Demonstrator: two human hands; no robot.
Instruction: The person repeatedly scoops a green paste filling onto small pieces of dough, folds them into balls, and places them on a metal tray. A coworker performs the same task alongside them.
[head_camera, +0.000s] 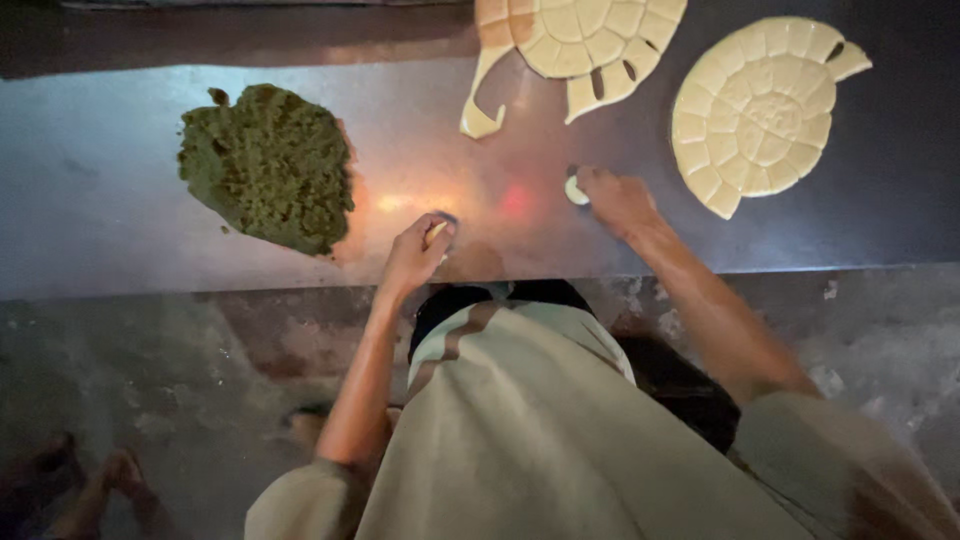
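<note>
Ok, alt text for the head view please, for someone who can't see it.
Seen from above, a person's left hand pinches a small pale piece and the right hand presses a small pale disc on a metal table. A green crumbly mound lies left; two cream turtle-shaped moulds lie beyond.

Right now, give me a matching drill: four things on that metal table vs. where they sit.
1 green crumbly heap
2 round cream mould
3 left hand
4 right hand

a far right of the table
b left part of the table
c on a small pale piece at centre
d near edge, pinching a small pale piece

Pairs: 1-b, 2-a, 3-d, 4-c
</note>
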